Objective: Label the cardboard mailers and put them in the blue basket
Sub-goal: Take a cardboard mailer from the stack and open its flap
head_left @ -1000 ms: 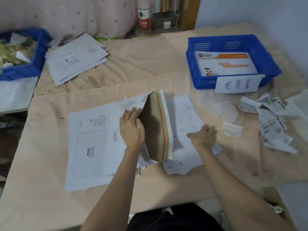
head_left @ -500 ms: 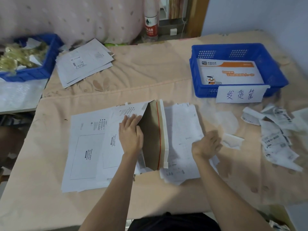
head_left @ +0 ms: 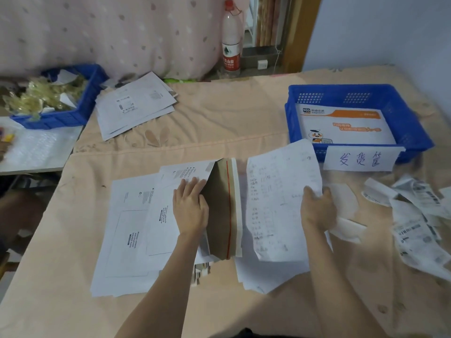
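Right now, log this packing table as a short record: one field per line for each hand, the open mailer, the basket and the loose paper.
left hand: flat on the top mailer, fingers at its opened flap
right hand: grip on a printed sheet, lifted off the paper pile
blue basket: far right, one orange-and-white mailer inside, handwritten sign on front
label scraps: scattered at right
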`<state>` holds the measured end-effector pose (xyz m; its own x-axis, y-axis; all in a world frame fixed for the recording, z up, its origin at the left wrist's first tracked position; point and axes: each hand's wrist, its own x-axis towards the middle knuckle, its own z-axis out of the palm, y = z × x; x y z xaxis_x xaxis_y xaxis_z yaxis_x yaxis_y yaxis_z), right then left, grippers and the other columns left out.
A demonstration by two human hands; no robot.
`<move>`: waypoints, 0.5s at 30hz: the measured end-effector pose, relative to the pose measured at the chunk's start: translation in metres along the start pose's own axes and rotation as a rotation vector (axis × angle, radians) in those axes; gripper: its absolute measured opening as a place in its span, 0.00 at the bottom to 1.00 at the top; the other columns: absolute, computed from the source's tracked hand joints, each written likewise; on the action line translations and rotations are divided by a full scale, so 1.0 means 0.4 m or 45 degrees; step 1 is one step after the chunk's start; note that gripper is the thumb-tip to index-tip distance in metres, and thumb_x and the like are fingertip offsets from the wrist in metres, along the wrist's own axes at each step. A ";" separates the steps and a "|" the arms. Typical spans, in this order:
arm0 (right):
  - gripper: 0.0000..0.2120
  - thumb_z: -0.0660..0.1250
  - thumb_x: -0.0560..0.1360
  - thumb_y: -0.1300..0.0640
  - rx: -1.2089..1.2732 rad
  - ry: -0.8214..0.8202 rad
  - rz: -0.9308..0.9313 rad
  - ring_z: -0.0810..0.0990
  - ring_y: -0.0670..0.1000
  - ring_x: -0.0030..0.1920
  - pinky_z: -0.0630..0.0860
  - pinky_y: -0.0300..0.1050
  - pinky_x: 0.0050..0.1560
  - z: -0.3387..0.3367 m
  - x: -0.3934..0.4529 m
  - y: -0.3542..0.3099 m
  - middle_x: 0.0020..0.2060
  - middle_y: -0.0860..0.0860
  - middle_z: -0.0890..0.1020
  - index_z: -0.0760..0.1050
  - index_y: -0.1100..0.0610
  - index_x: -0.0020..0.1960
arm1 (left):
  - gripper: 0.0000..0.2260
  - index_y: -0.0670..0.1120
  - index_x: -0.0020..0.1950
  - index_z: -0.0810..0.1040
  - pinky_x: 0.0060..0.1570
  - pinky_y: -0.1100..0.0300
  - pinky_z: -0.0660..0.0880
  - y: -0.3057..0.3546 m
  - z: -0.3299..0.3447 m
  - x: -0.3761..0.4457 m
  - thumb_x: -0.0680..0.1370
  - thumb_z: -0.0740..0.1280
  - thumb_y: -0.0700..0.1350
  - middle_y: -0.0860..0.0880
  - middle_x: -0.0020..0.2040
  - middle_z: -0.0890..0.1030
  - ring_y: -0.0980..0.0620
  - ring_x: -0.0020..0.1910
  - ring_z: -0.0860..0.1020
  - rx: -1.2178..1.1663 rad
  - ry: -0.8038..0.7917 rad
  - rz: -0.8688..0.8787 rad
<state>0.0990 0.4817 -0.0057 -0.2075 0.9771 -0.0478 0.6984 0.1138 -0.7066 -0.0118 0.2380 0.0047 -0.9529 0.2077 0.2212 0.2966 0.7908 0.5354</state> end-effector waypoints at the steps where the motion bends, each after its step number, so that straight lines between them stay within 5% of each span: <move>1: 0.14 0.61 0.72 0.48 0.047 -0.019 0.024 0.78 0.62 0.43 0.76 0.55 0.47 -0.002 0.007 -0.005 0.42 0.58 0.81 0.75 0.57 0.50 | 0.21 0.47 0.62 0.79 0.67 0.44 0.66 -0.002 0.002 0.005 0.74 0.54 0.39 0.48 0.64 0.77 0.42 0.69 0.68 0.007 -0.002 0.002; 6: 0.12 0.65 0.70 0.49 0.196 -0.102 0.162 0.77 0.59 0.38 0.73 0.50 0.40 -0.008 0.024 -0.029 0.34 0.53 0.77 0.68 0.56 0.35 | 0.20 0.47 0.62 0.79 0.67 0.43 0.66 -0.011 0.017 0.013 0.74 0.55 0.40 0.47 0.65 0.77 0.41 0.69 0.69 0.034 -0.026 0.018; 10: 0.11 0.67 0.71 0.50 0.233 -0.226 0.099 0.75 0.56 0.36 0.67 0.44 0.35 -0.004 -0.002 -0.062 0.34 0.52 0.77 0.72 0.57 0.36 | 0.20 0.48 0.64 0.78 0.68 0.42 0.65 -0.009 0.030 0.013 0.75 0.56 0.40 0.47 0.66 0.76 0.42 0.70 0.67 0.030 -0.062 0.011; 15: 0.17 0.67 0.71 0.56 0.149 -0.267 -0.111 0.66 0.52 0.29 0.60 0.43 0.29 0.019 -0.044 -0.105 0.25 0.48 0.66 0.61 0.54 0.29 | 0.21 0.48 0.64 0.77 0.68 0.42 0.64 0.007 0.029 0.023 0.75 0.55 0.41 0.47 0.66 0.76 0.42 0.71 0.66 0.007 -0.075 0.018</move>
<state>0.0679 0.4584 0.0195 -0.4091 0.9046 -0.1200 0.5904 0.1621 -0.7907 -0.0203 0.2487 -0.0015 -0.9507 0.2524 0.1803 0.3100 0.7906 0.5280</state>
